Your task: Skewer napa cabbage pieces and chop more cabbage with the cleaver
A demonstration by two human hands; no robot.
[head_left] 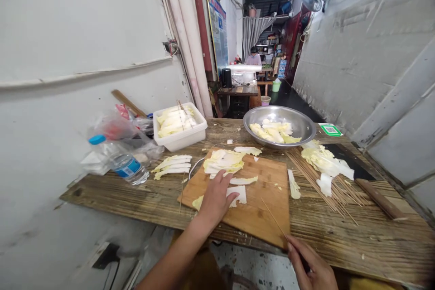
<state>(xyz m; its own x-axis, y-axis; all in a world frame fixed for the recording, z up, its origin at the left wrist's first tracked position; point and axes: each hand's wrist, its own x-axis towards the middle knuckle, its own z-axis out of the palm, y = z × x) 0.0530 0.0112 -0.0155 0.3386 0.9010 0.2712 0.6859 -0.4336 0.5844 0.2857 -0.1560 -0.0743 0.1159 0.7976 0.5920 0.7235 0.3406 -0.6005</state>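
Note:
My left hand [215,197] lies with fingers stretched over napa cabbage pieces on a wooden cutting board [268,208]. A white cabbage piece [239,194] shows beside its thumb, and a stack of yellowish leaves [224,161] lies just beyond its fingertips. At the board's near right corner, my right hand [311,265] is closed on the end of a thin bamboo skewer [272,215]. The skewer points forward and left over the board. A narrow cabbage strip [244,181] lies between the stack and the white piece. What is under my left palm is hidden.
Threaded cabbage fills a white tub [181,140] at back left; a steel bowl [306,129] holds more. Right are loose skewers [314,176], cabbage leaves [326,163] and a cleaver with wooden handle [380,199]. Left are cabbage strips [173,165] and a water bottle [124,163].

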